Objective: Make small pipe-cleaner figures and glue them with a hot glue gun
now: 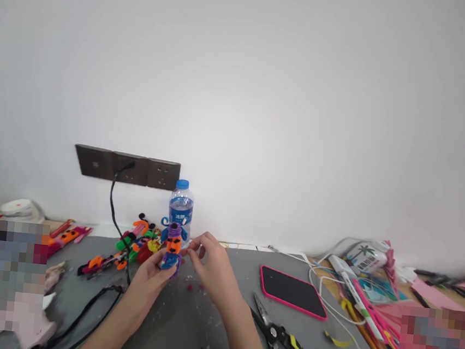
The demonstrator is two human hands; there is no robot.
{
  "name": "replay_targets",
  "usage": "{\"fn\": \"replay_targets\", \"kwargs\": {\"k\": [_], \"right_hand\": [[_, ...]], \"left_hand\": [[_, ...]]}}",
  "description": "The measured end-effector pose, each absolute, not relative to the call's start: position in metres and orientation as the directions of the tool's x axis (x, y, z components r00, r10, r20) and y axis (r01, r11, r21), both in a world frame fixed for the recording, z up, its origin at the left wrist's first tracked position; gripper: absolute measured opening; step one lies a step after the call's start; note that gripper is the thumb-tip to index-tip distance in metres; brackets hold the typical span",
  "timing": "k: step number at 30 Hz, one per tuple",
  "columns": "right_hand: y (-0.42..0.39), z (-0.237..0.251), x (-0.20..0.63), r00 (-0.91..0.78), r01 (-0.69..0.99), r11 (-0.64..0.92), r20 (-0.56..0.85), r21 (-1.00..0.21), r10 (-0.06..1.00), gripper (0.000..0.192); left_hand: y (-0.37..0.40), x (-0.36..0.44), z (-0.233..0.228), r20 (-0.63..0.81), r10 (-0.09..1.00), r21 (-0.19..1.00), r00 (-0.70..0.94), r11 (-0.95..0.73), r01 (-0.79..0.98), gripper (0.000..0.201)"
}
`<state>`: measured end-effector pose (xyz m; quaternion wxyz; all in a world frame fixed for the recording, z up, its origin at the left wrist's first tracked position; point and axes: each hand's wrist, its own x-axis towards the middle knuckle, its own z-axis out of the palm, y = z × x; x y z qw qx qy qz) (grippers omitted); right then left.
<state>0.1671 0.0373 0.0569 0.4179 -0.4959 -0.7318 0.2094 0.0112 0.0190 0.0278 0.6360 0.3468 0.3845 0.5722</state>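
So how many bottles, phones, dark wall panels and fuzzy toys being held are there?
Clear plastic bottle with blue cap: 1
Black-screened phone with pink edge: 1
Dark rectangular wall panels: 3
Fuzzy purple, orange and blue toy in the left hand: 1
Total: 6

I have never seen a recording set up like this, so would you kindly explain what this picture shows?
No machine is involved: a person works bare-handed, filmed by a camera worn on their head, looking forward and down. The left hand holds a fuzzy figure in purple, orange and blue. The right hand is beside it in a pinching pose; whether it grips anything is too small to tell. On the grey surface lie a phone and a plier-like tool to the right, and more colourful fuzzy pieces to the left. A blue-capped bottle stands behind the figure.
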Motion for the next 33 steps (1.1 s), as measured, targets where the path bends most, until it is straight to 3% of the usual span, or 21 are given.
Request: {"fn": "replay_targets", "kwargs": {"k": [10,17,22,26,33], "right_hand": [[0.038,0.055,0.166,-0.146,0.523,0.372,0.35,-0.767,0.926,0.013],[0.039,0.058,0.166,-0.09,0.341,0.23,0.212,-0.911,0.973,0.009],[0.043,0.059,0.17,-0.118,0.18,0.098,0.078,-0.979,0.99,0.017],[0.042,0.059,0.171,-0.163,0.156,0.099,0.073,-0.983,0.984,0.021],[0.041,0.055,0.17,-0.195,0.111,0.124,0.101,-0.986,0.976,0.025]], "left_hand": [[0.024,0.01,0.01,0.025,0.999,0.911,-0.021,-0.032,-0.411,0.043],[0.022,0.011,0.01,-0.004,0.998,0.924,-0.07,-0.023,-0.381,0.047],[0.024,0.008,0.009,-0.076,0.986,0.908,-0.15,0.006,-0.42,0.049],[0.025,0.005,0.013,-0.157,0.982,0.879,-0.102,0.092,-0.468,0.047],[0.023,0.005,0.018,-0.137,0.986,0.896,-0.093,0.083,-0.437,0.044]]}}
